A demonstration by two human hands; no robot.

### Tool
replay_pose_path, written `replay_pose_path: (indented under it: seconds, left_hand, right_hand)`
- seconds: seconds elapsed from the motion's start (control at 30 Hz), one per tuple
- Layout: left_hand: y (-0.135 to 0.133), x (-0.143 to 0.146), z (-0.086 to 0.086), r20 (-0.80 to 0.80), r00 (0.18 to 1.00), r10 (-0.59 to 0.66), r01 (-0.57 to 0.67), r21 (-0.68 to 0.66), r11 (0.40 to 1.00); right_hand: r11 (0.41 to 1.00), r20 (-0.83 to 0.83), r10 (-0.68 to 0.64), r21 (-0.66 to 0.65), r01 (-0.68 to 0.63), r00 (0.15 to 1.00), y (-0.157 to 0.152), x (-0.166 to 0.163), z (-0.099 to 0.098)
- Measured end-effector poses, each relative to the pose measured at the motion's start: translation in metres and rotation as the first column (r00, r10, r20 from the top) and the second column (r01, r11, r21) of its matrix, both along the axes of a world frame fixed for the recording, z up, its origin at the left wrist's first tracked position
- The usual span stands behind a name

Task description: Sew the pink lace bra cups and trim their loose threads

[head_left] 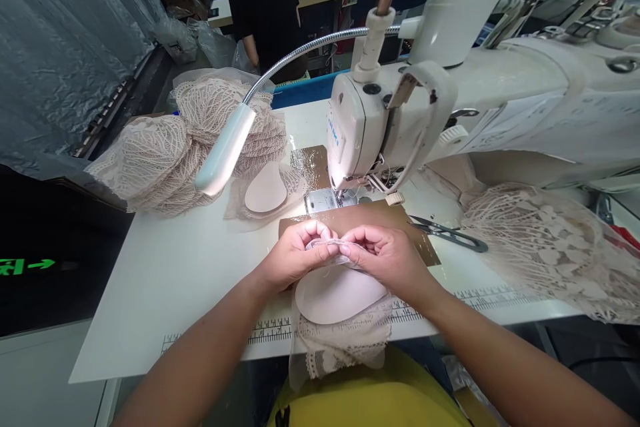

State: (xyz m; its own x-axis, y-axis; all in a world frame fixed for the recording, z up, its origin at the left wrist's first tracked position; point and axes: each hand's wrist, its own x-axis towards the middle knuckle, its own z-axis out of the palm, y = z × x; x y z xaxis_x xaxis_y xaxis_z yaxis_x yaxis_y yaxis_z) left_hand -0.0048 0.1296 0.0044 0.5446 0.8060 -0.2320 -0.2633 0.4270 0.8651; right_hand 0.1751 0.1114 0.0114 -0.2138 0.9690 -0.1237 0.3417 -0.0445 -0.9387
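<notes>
My left hand [306, 247] and my right hand [380, 255] meet just in front of the sewing machine [360, 127]. Both pinch the upper edge of one pale lace piece [345, 340], thumbs and fingertips almost touching. A smooth, rounded pale pad [340, 293] lies on this lace, whose lower end hangs over the table's front edge. Behind my hands is the needle plate [327, 200], with a brown sheet [395, 213] around it. Thread snips [450, 233] rest to the right of my right hand. Another lace piece with a pad [267, 188] lies left of the needle.
Stacked lace pieces [205, 137] fill the table's back left, under a flexible lamp [227, 147]. More lace [545, 240] is heaped at the right. A printed ruler [273, 331] runs along the front edge of the white table [165, 280]. A person in black [265, 13] is beyond.
</notes>
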Motion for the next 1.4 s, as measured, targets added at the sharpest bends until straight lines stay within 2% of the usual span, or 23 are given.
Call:
replay_pose_path:
  seconds: [0.13, 0.3, 0.43, 0.53, 0.67, 0.8, 1.0, 1.2, 1.4]
  left_hand:
    - [0.001, 0.000, 0.002, 0.000, 1.000, -0.008, 0.008, 0.000, 1.000]
    - [0.002, -0.003, 0.003, -0.170, 0.984, -0.056, 0.070, 0.078, 0.994]
    - [0.002, -0.006, 0.000, -0.288, 0.957, -0.024, 0.058, 0.110, 0.992]
    - [0.004, -0.006, 0.000, -0.358, 0.934, 0.003, 0.068, 0.186, 0.980]
    - [0.006, -0.004, 0.000, -0.433, 0.900, 0.040, 0.085, 0.266, 0.960]
    - [0.012, -0.002, -0.002, -0.482, 0.875, 0.050, 0.091, 0.265, 0.960]
    - [0.027, 0.001, 0.000, -0.661, 0.746, 0.083, 0.165, 0.304, 0.938]
    - [0.041, 0.013, 0.010, -0.797, 0.598, 0.084, 0.301, 0.321, 0.898]
    - [0.048, 0.021, 0.018, -0.848, 0.508, 0.152, 0.397, 0.386, 0.833]
  right_hand:
    - [1.000, -0.014, 0.023, 0.009, -0.023, 1.000, 0.001, 0.002, -0.002]
    - [1.000, 0.013, 0.027, -0.002, -0.027, 1.000, 0.002, 0.002, 0.000]
    - [0.998, -0.012, 0.035, -0.054, -0.036, 0.999, 0.004, 0.002, -0.003]
    - [0.993, -0.045, 0.051, -0.107, -0.056, 0.998, 0.005, 0.004, -0.006]
    - [0.993, -0.048, 0.062, -0.098, -0.066, 0.997, 0.007, 0.005, -0.006]
    - [0.999, 0.034, 0.049, -0.002, -0.049, 0.998, 0.008, 0.009, -0.007]
    - [0.978, 0.229, -0.008, 0.205, -0.040, 0.973, 0.008, 0.025, -0.003]
    - [0.901, 0.422, 0.064, 0.364, -0.234, 0.904, 0.013, 0.042, 0.014]
    - [0.823, 0.542, 0.186, 0.369, -0.431, 0.820, 0.028, 0.036, 0.007]
